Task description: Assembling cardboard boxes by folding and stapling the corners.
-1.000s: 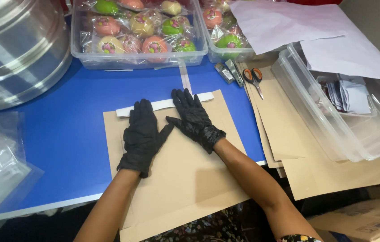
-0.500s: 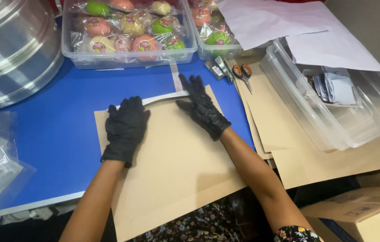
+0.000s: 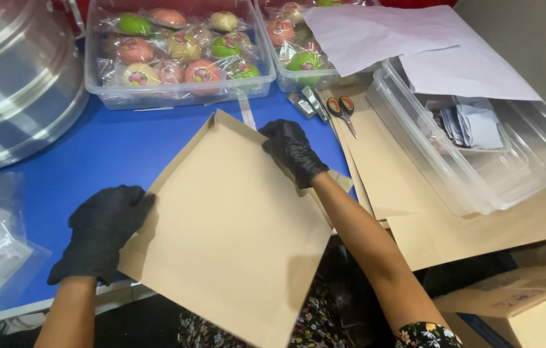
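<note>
Left hand (image 3: 102, 235), black-gloved, closed on left edge of brown paper envelope (image 3: 231, 232). Envelope held tilted above blue tabletop (image 3: 92, 161); judged light, thin, floppy, easily creased; best gripped at opposite edges. Right hand (image 3: 292, 151) pinched on upper right edge.

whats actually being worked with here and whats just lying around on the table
In hand:
- brown paper envelope, lifted and tilted
- left hand, gloved, gripping its left edge
- right hand, gloved, gripping its top edge

Lying about:
- scissors
- stack of brown envelopes
- clear tub of wrapped sweets
- empty-looking clear bin
- metal steamer pot
- cardboard box
</note>
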